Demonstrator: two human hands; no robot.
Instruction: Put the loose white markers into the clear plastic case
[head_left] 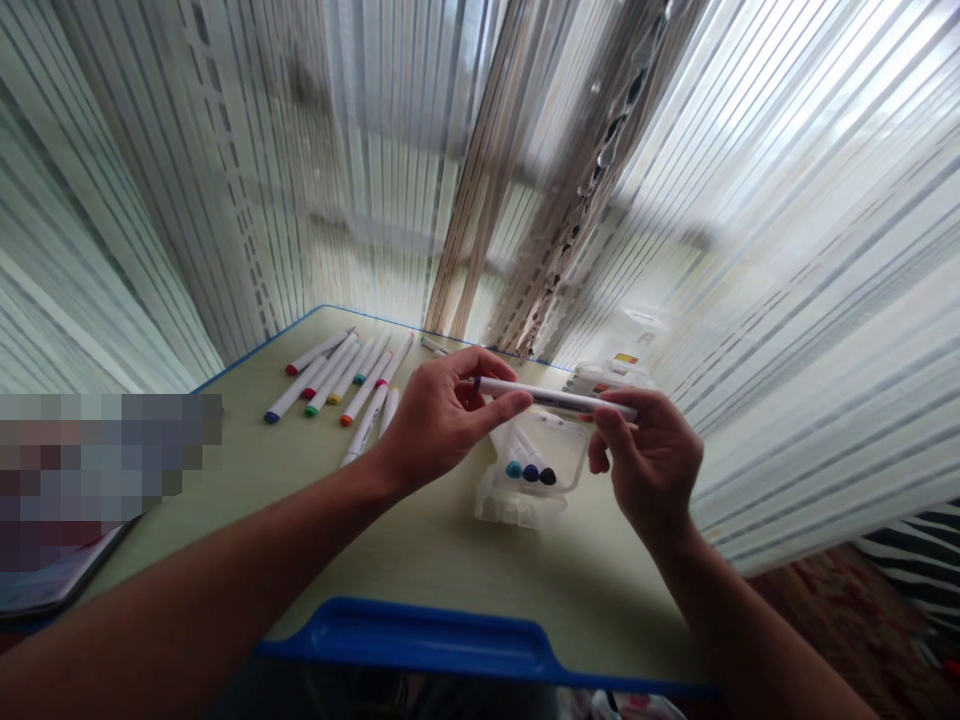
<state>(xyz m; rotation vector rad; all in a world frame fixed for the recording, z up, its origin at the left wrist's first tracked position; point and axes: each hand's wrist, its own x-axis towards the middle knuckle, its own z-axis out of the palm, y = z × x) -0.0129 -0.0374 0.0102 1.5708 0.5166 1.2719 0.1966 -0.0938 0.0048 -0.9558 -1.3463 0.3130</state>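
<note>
A white marker (559, 396) with a dark purple band at its left end lies nearly level between my two hands. My left hand (450, 405) pinches the banded end, and my right hand (651, 445) grips the other end between thumb and fingers. Below the marker stands a clear plastic case (574, 460) on the table. Inside it, markers with teal, blue and black ends (531, 473) show side by side. Left of my left hand, several white markers (322, 385) with coloured ends lie loosely spread on the tabletop.
The pale table (420, 560) has a blue edge and a blue front tray (435, 635). Another clear plastic container (615, 372) stands at the back right. Striped string curtains (375, 150) hang close behind the table. At the left edge lies a flat, partly blurred object (67, 570).
</note>
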